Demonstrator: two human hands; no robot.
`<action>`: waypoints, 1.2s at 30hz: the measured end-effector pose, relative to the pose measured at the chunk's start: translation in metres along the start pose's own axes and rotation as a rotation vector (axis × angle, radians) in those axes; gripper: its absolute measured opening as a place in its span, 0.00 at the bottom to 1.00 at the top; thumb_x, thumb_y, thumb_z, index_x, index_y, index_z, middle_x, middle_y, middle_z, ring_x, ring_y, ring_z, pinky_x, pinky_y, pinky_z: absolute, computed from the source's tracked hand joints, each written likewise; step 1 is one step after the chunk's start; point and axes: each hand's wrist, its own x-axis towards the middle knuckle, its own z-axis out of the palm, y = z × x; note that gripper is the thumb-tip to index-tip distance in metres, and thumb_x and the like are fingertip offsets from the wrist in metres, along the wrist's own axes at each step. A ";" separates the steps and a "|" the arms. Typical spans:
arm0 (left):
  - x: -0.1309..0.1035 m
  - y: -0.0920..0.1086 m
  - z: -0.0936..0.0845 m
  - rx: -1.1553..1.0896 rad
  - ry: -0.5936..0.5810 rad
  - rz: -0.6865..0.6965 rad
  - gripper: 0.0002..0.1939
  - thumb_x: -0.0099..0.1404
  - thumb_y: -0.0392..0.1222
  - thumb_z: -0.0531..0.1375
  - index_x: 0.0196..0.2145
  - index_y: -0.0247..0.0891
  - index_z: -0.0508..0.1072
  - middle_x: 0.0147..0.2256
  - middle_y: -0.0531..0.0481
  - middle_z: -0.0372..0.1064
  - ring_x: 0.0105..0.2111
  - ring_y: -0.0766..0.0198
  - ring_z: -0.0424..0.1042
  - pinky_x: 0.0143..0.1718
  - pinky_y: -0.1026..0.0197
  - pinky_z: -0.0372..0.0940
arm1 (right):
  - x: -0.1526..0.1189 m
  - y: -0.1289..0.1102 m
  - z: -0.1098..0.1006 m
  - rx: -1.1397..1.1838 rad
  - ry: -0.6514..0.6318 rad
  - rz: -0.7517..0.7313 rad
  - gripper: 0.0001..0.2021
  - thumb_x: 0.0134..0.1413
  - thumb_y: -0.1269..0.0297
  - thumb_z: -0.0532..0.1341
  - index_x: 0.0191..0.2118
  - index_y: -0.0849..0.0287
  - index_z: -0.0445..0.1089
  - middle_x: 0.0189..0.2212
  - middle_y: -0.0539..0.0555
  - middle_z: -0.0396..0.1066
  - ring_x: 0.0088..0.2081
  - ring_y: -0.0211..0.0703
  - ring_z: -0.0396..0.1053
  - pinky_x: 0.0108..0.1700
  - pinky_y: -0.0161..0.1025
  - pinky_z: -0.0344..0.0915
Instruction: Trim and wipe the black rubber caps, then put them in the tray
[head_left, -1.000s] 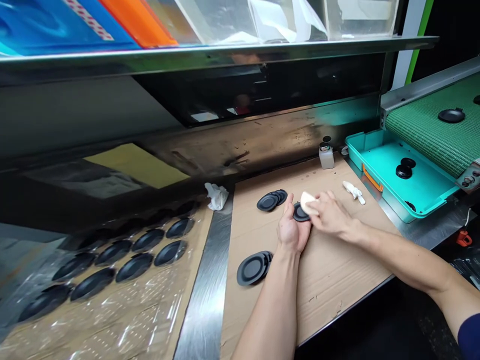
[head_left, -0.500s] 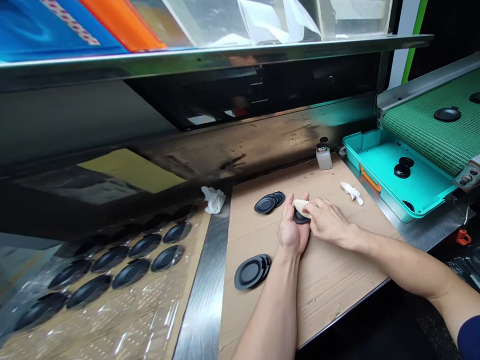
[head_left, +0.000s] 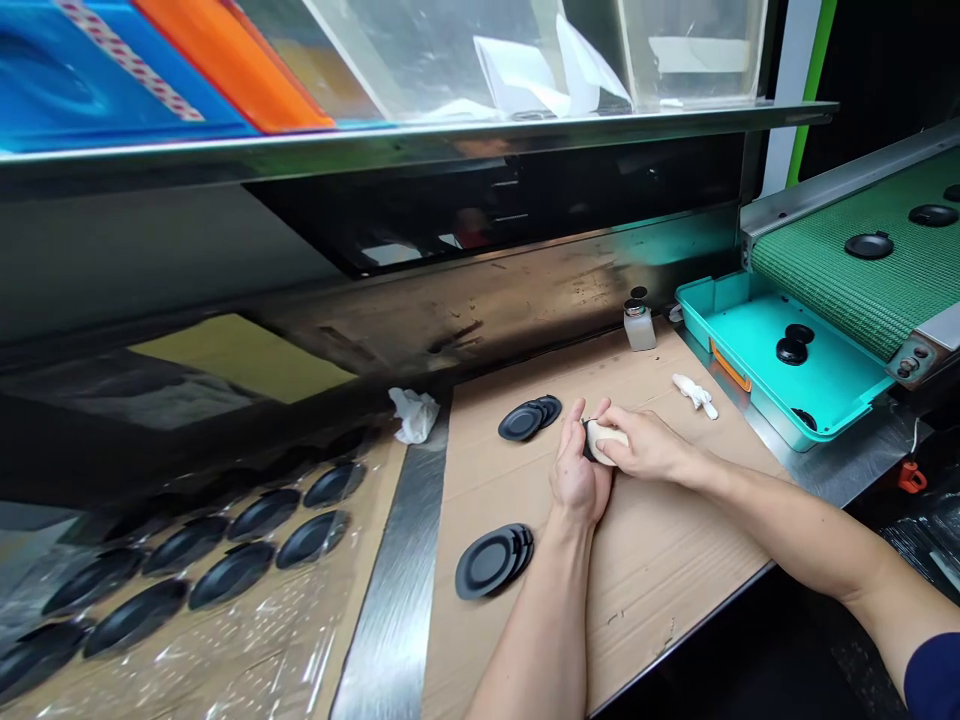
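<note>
Over the cardboard sheet [head_left: 660,560], my left hand [head_left: 576,480] holds a round black plastic part [head_left: 588,443], its palm turned up and its fingers along the edge. My right hand [head_left: 649,445] grips a cream-coloured pad [head_left: 606,441] and presses it on the face of that part, covering most of it. To the left of my hands lies an overlapping row of black discs [head_left: 523,421]. Closer to me, beside my left forearm, is a second overlapping group of black discs [head_left: 487,565]. A crumpled white cloth [head_left: 695,395] lies to the right.
A small bottle [head_left: 639,328] stands at the cardboard's back edge. Right of it, a turquoise tray [head_left: 757,320] holds black parts below a green conveyor belt [head_left: 810,262]. Black parts [head_left: 232,575] sit in clear plastic at left, near crumpled tissue [head_left: 414,414]. A metal shelf [head_left: 420,140] hangs above.
My right hand has shifted the pad over the black part, which now shows only at its left edge. Black parts on the belt have moved towards the tray. The view has tilted up slightly.
</note>
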 end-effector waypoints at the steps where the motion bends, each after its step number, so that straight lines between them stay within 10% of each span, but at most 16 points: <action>1: 0.000 0.001 0.000 0.004 -0.003 -0.017 0.23 0.75 0.45 0.53 0.65 0.42 0.64 0.57 0.36 0.74 0.58 0.54 0.74 0.67 0.42 0.59 | 0.001 0.003 -0.002 0.066 -0.022 -0.032 0.09 0.64 0.65 0.59 0.48 0.56 0.70 0.42 0.52 0.77 0.43 0.44 0.74 0.43 0.35 0.64; 27: 0.009 0.004 -0.010 -0.072 0.049 -0.092 0.18 0.73 0.40 0.55 0.59 0.43 0.66 0.54 0.40 0.74 0.51 0.56 0.77 0.59 0.45 0.68 | 0.005 0.003 0.002 -0.293 0.014 0.127 0.16 0.69 0.57 0.54 0.57 0.54 0.64 0.48 0.57 0.78 0.46 0.50 0.76 0.43 0.40 0.66; 36: 0.002 0.029 -0.004 -0.119 0.035 -0.157 0.18 0.68 0.43 0.55 0.56 0.43 0.66 0.52 0.35 0.73 0.45 0.49 0.78 0.41 0.47 0.74 | 0.003 0.025 -0.005 -0.289 0.101 0.225 0.17 0.70 0.59 0.53 0.59 0.56 0.66 0.49 0.58 0.79 0.48 0.51 0.76 0.46 0.40 0.65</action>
